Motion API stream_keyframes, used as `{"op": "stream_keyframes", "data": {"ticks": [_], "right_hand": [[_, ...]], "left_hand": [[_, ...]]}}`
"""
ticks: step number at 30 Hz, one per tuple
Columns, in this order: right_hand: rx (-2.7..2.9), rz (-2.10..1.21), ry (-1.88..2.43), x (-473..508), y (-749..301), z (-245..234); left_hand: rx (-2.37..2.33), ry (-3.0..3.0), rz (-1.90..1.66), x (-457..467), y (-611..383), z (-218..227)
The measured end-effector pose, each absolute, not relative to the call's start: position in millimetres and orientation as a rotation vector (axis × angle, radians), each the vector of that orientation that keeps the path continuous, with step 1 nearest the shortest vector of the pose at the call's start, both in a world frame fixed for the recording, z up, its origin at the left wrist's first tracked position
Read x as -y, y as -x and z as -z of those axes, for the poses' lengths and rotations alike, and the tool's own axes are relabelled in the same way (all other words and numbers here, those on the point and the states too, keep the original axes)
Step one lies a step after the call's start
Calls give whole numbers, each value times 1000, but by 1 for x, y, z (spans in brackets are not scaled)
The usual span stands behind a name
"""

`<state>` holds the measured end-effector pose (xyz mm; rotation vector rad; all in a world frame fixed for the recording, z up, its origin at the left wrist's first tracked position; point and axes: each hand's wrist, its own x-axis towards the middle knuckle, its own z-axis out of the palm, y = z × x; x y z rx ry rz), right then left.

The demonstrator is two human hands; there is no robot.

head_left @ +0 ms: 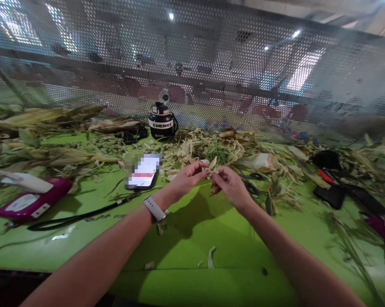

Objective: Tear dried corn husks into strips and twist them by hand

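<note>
Both hands meet near the middle of the green table (224,238), in front of a heap of dried, shredded plant leaves (208,145). My left hand (188,179), with a pale watch strap on the wrist, pinches one side of a small pale yellowish piece of dried leaf (213,163). Opposite it, my right hand (229,183) is closed on the other side of the same piece, thumb against fingers. The fingers cover part of the piece, so its full shape is hidden. Just right of the hands lies a thick pale husk (259,162).
A phone (144,170) with a black strap (80,216) lies left of my hands. Farther left is a magenta power strip (35,200) with a white plug. A black bottle (161,121) stands behind, before a perforated metal screen (192,64). Dark scissors (251,187) lie right.
</note>
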<state>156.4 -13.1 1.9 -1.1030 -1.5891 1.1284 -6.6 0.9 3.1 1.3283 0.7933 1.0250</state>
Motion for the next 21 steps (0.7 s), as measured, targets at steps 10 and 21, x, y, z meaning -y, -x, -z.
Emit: {"op": "stream_keyframes", "data": {"ticks": [10,21], "right_hand": [[1702,-972,1123,14,-155,7],[1731,-800,1161,15,-157,5]], "left_hand": [[-841,-1410,-983,-3,6,3],[-747,-1408,-886,-1,12,-5]]}}
